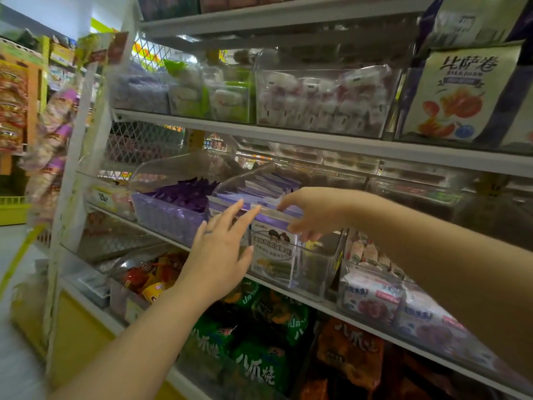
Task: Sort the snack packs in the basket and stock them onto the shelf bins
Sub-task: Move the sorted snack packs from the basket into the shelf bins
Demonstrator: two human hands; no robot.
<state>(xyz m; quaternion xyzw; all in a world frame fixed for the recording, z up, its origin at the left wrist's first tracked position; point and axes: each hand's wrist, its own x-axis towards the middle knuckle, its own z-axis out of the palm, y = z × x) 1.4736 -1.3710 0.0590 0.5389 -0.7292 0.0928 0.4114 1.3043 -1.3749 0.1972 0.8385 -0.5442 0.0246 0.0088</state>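
You are facing a white metal shelf (288, 137) stocked with clear plastic bins of snacks. Both of your bare arms reach toward one clear bin (314, 272) on the middle tier.

A row of flat snack packs stands upright in this bin. The front snack pack (274, 249) is white with a purple top edge, dark printed characters and a green picture near its base, and it presses against the bin's front wall.

Your right hand (302, 212) comes in from the right over the top of the bin. Its thumb lies behind the pack's purple top edge and its fingers curl down in front, so it is grasping the front snack pack at the top.

Your left hand (222, 249) is released, with fingers straight and slightly spread, palm toward the bin's left front corner. Its fingertips reach up beside the pack's top edge; motion blur hides whether they touch it.

Just left of this bin sits a second bin (170, 217) filled with dark purple packets. To the right, another bin (372, 295) holds white and pink packs. Green bags (259, 365) with large white characters lie on the tier below. A tall white bag (458, 96) showing orange chips stands on the tier above, at the upper right.
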